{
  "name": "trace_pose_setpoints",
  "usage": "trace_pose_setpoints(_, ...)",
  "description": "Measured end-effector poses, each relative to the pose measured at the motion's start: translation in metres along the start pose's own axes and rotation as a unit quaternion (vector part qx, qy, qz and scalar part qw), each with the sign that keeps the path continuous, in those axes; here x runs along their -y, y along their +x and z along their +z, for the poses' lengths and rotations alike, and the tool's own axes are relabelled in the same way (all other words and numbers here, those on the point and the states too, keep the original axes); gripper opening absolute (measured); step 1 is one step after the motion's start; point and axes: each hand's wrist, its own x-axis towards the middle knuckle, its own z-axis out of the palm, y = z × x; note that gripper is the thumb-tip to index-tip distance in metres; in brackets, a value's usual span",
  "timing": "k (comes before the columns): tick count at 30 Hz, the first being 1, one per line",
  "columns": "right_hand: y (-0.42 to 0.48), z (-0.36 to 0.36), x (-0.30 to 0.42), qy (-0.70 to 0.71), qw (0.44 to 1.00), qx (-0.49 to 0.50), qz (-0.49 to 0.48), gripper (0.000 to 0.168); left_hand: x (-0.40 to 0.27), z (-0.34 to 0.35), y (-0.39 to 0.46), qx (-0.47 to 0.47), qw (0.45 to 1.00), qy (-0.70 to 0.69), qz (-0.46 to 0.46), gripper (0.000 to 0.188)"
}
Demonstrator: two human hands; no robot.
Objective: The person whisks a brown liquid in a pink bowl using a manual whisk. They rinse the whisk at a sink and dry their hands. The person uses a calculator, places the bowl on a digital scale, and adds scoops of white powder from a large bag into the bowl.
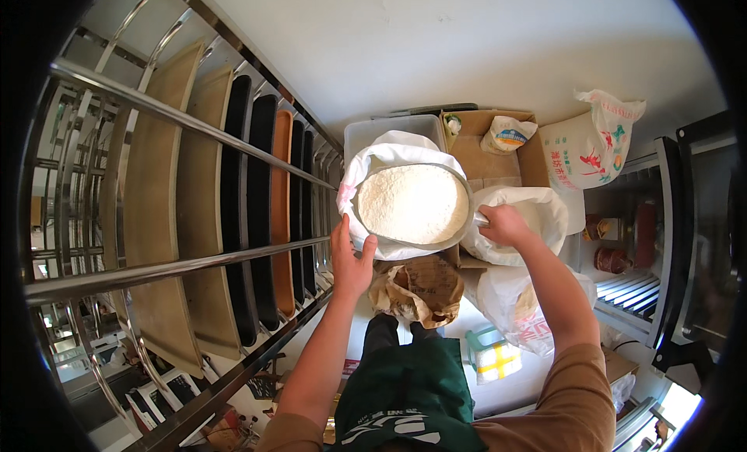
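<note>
My right hand [503, 225] grips the short handle [481, 219] of a wide, round metal scoop pan. White powder [411, 204], which looks like flour, heaps inside the pan up to its rim. Below it is a white woven sack [390, 151] with its mouth rolled outward; the pan covers most of the opening. My left hand [352, 262] is at the sack's lower left side, thumb spread from the fingers. Its fingertips appear to touch the sack's outside without closing on it. A second open white sack [548, 215] stands under my right wrist.
On the left, a metal rack [175, 122] holds several trays [201, 218]. A cardboard box [484, 154] with a small bag [508, 135] lies behind the sacks. A full printed sack [589, 148] leans against the wall. An open brown paper bag [417, 291] stands before my legs; a glass-doored cabinet [700, 236] is at right.
</note>
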Motion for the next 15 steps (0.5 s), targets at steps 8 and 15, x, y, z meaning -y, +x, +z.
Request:
trace_pose_setpoints(8, -0.083, -0.024, 0.023, 0.026, 0.997, -0.055, 0.041, 0.025, 0.049, -0.011, -0.052, 0.012, 0.989, -0.142, -0.048, 0.072)
trace_pose_setpoints(15, -0.168, -0.039, 0.057, 0.027, 0.997, -0.075, 0.016, 0.027, 0.072, -0.055, -0.171, 0.140, 0.990, 0.013, -0.030, 0.048)
